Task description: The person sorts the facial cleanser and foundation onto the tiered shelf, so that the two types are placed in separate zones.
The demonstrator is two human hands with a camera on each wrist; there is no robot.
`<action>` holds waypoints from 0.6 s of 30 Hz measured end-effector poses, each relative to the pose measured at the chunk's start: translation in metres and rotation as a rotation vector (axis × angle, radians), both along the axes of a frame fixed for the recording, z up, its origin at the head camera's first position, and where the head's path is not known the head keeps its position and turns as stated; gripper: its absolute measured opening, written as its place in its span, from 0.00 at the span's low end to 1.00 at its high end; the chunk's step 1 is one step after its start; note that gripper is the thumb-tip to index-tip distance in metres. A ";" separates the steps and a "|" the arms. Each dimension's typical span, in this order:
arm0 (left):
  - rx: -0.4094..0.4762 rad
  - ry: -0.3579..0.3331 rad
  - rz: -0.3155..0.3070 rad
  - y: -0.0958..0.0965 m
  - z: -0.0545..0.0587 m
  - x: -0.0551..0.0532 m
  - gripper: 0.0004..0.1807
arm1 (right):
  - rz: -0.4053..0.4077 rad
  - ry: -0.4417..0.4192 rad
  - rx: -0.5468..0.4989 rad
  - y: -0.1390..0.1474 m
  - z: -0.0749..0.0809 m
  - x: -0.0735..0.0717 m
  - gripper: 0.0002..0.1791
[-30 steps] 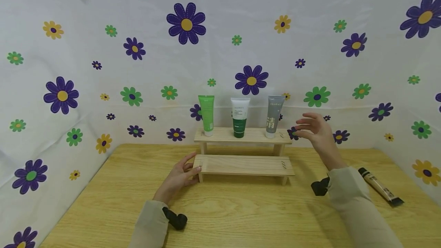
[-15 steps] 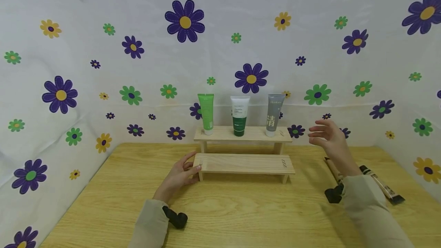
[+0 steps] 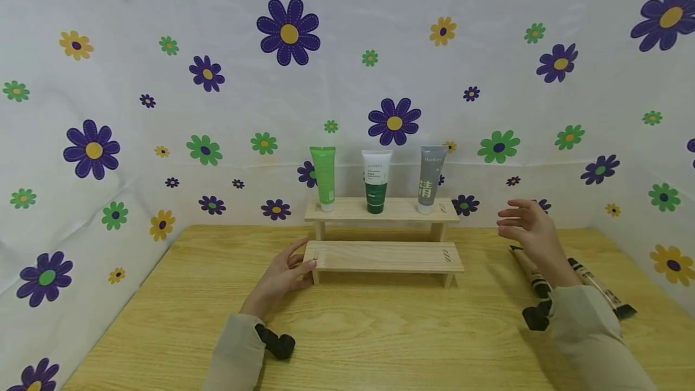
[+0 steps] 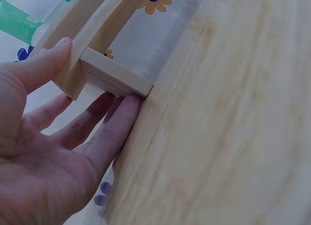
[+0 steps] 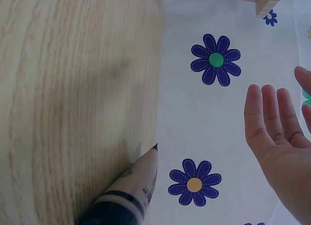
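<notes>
At the left end of a two-step wooden display stand (image 3: 385, 256), my left hand (image 3: 282, 274) holds on. In the left wrist view its thumb (image 4: 51, 57) lies on the board's end and the fingers (image 4: 114, 123) are against the leg below. A green tube (image 3: 324, 177), a white and dark green tube (image 3: 376, 180) and a grey tube (image 3: 432, 177) stand cap down along the upper step. My right hand (image 3: 534, 237) is raised right of the stand, fingers extended and nothing in them. Beneath it, a beige tube with a dark cap (image 3: 534, 273) lies on the table, partly covered by the wrist.
Farther right, a second beige and black tube (image 3: 599, 285) lies on the wood-grain table (image 3: 380, 336). A flower-print cloth (image 3: 244, 89) hangs close behind the stand and along both sides. Each wrist carries a small black camera (image 3: 279, 343).
My right hand has moved right and a little down, away from the stand. The nearer beige tube has come into view beneath it. My left hand stays at the stand.
</notes>
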State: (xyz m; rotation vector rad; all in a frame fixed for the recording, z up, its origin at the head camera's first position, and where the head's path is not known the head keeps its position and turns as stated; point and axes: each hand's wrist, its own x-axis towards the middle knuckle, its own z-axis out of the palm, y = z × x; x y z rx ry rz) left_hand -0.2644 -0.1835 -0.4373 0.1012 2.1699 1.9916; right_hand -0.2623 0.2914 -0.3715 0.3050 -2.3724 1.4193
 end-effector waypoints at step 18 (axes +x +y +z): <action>0.004 0.005 -0.005 -0.001 0.000 0.000 0.37 | 0.062 -0.214 0.046 0.025 -0.010 0.011 0.29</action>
